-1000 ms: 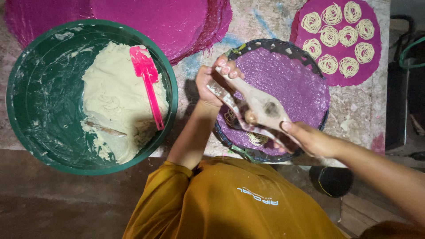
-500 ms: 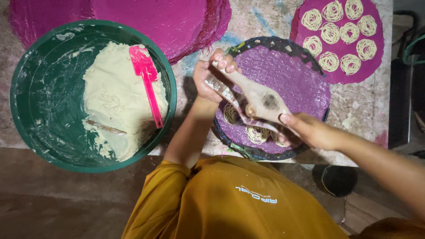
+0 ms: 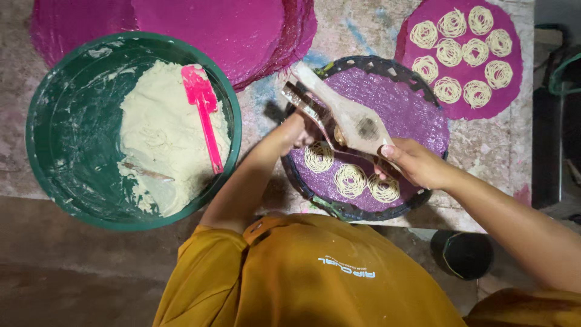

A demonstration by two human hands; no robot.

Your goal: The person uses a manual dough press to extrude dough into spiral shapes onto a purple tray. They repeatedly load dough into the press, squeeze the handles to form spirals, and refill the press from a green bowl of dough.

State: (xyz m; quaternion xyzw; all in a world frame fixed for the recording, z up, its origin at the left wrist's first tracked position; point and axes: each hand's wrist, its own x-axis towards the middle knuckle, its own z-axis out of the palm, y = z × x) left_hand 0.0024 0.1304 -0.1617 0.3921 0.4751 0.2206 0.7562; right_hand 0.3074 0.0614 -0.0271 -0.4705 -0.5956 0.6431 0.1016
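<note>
Both hands clench the wooden noodle press [image 3: 348, 118]: the right hand [image 3: 417, 165] grips its near end, the left hand [image 3: 301, 130] its middle. The press hangs above the purple tray [image 3: 417, 115], over three noodle coils [image 3: 351, 180].

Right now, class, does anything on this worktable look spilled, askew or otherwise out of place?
Little stands out. The pink spatula lies on the pale dough in the green basin, whose inner walls are smeared. The wooden press, held by the left hand and right hand, is tilted over the purple tray. Nothing looks spilled.
</note>
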